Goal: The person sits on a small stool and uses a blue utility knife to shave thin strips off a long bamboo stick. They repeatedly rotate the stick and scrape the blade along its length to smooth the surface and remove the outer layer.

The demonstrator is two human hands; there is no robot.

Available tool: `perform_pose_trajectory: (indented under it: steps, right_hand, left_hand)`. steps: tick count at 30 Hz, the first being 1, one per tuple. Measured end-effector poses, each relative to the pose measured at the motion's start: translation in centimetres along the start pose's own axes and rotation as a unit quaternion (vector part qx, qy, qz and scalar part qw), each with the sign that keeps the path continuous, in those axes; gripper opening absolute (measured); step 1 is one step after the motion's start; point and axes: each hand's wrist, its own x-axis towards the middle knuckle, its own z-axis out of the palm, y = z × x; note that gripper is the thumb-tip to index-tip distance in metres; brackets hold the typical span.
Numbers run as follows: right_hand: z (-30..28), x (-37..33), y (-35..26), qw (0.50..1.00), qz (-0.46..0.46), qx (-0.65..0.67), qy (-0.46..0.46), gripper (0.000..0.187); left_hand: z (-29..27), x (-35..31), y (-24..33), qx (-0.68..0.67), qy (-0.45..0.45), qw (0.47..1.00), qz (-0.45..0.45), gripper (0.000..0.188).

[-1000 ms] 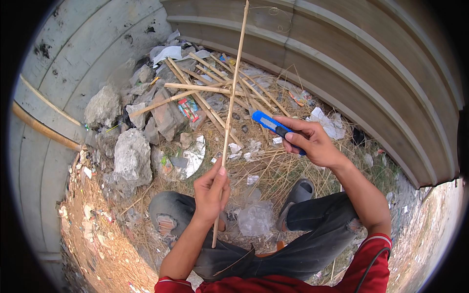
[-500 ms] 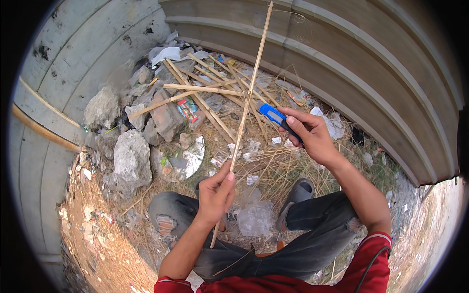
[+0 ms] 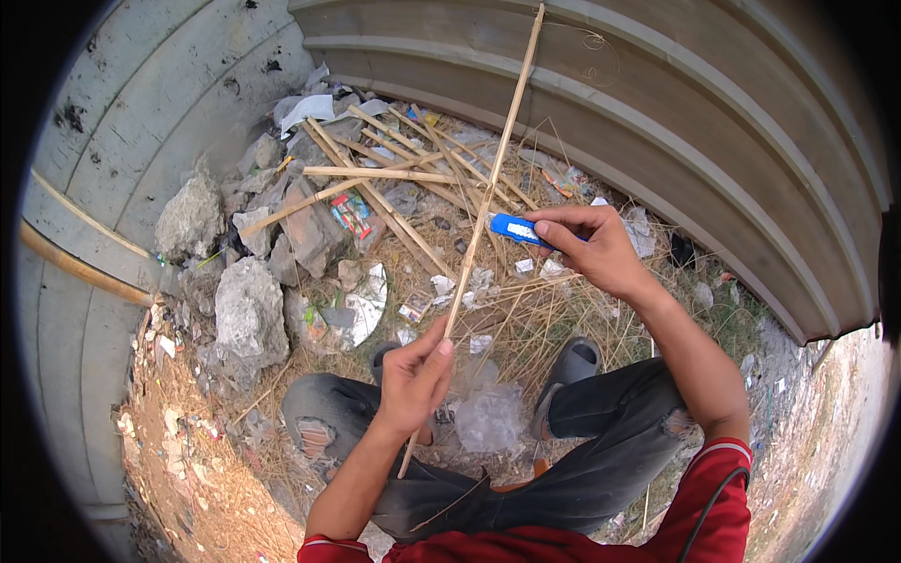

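Head view: left hand (image 3: 413,375) grips the long bamboo stick (image 3: 488,197) near its lower end, right hand (image 3: 591,249) pinches a blue utility knife (image 3: 514,228) against its middle; cutting looks barely begun, stick unsplit.

There is 1 view, from a fisheye camera worn on the person's head, looking steeply down over the bent knees (image 3: 601,422) to the ground in front. It sits close: both forearms enter from the lower edge, and the hands fill the middle. The corrugated metal wall (image 3: 676,103) ahead bends across the top, and a grey wall (image 3: 122,122) curves down the left side. Black corners ring the round picture. With only 1 view, nothing is shared.
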Motion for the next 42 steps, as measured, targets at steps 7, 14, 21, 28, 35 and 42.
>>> perform_pose_trajectory:
  steps: [7,14,21,28,35,42]
  right_hand:
    - [-1.2,0.3,1.2,0.998,-0.046,-0.048,-0.02,0.025]
    - [-2.0,0.6,1.1,0.988,-0.063,-0.114,-0.078,0.028]
    - [-2.6,0.2,0.5,0.984,0.006,0.045,-0.172,0.035]
    - [-3.0,-0.1,0.2,0.974,0.037,0.089,-0.207,0.041]
    - [-2.7,0.0,0.7,0.973,0.02,0.086,-0.215,0.045]
    - [-2.3,-0.4,-0.3,0.981,0.032,0.031,-0.186,0.041]
  left_hand:
    - [0.1,0.0,-0.1,-0.005,-0.019,1.0,0.0,0.046]
    - [-0.5,-0.1,-0.3,0.013,-0.028,0.999,-0.008,0.046]
    - [-0.6,-0.1,0.1,-0.042,-0.026,0.998,-0.045,0.047]
    - [-0.3,-0.1,0.4,-0.06,-0.019,0.996,-0.064,0.047]
    - [-0.5,0.1,0.6,-0.084,-0.017,0.993,-0.08,0.046]
    - [-0.5,0.0,0.6,-0.076,-0.012,0.994,-0.083,0.047]
